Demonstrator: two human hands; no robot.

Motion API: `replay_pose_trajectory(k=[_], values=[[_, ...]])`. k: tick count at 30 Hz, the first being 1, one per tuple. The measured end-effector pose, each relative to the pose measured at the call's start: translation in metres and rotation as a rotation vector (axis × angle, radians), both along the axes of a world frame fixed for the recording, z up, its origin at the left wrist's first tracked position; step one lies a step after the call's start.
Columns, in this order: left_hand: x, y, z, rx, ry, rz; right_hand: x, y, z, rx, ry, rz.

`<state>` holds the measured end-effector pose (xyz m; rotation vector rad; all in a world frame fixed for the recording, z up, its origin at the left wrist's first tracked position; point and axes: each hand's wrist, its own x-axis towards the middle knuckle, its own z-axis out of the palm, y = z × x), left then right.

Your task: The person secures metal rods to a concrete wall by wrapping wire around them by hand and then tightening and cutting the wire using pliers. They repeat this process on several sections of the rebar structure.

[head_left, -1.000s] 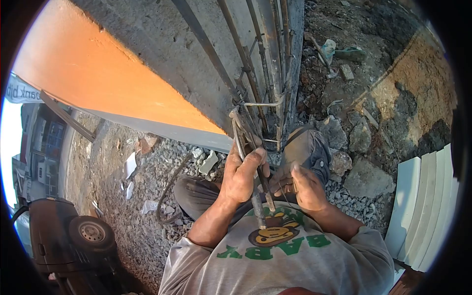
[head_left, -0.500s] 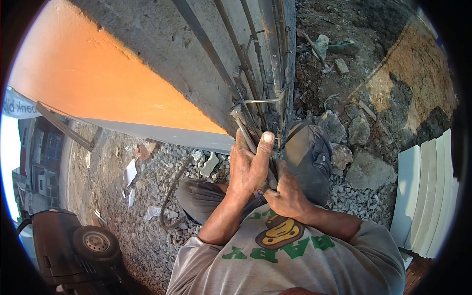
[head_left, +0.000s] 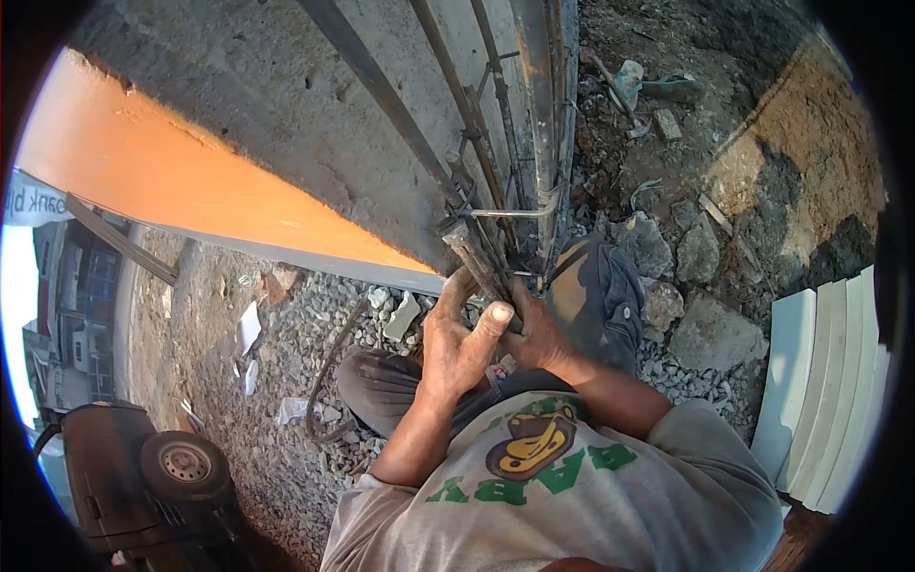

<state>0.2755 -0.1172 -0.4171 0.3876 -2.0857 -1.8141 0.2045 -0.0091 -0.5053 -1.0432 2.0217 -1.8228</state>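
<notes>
A dark, rusty metal bar tool (head_left: 474,257) with a thick blunt head slants up between my hands, its head close to the bent end of a steel stirrup (head_left: 505,214). On its left side my left hand (head_left: 457,343) is closed around the tool, thumb raised across the front. My right hand (head_left: 537,334) grips the lower part from the other side, with several fingers hidden behind it. Long upright rebars (head_left: 538,114) rise past the tool head, tied with thin stirrups against a grey concrete face (head_left: 257,105).
An orange painted wall (head_left: 210,181) borders the concrete. Gravel (head_left: 315,486) surrounds my bent legs, with a curved rod (head_left: 329,381) lying on it. Broken concrete chunks (head_left: 717,332) and pale stacked panels (head_left: 791,372) are at right. A dark vehicle (head_left: 114,467) stands lower left.
The tool has turned to a different angle, and its head has dropped slightly below the stirrup end. My right hand has moved up the tool toward the rebars. The view has shifted slightly.
</notes>
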Motion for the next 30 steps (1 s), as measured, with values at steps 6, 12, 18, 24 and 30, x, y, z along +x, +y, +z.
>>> replay_pose_trajectory(k=[6, 12, 18, 24, 30], values=[[-0.016, 0.004, 0.004, -0.007, 0.026, -0.018, 0.008, -0.001, 0.003, -0.055, 0.075, -0.073], [-0.025, -0.011, 0.004, 0.486, 0.106, -0.277, 0.031, 0.038, 0.028, -0.340, -1.035, 0.662], [-0.036, 0.006, 0.009, 0.907, 0.196, -0.515, 0.035, 0.035, 0.032, -0.669, -1.421, 1.066], [-0.034, 0.016, 0.029, 0.651, 0.025, -0.305, 0.021, 0.036, 0.023, -0.353, -1.405, 0.954], [-0.044, 0.024, 0.014, 0.549, 0.038, -0.140, 0.044, 0.045, 0.042, 0.071, -0.197, 0.110]])
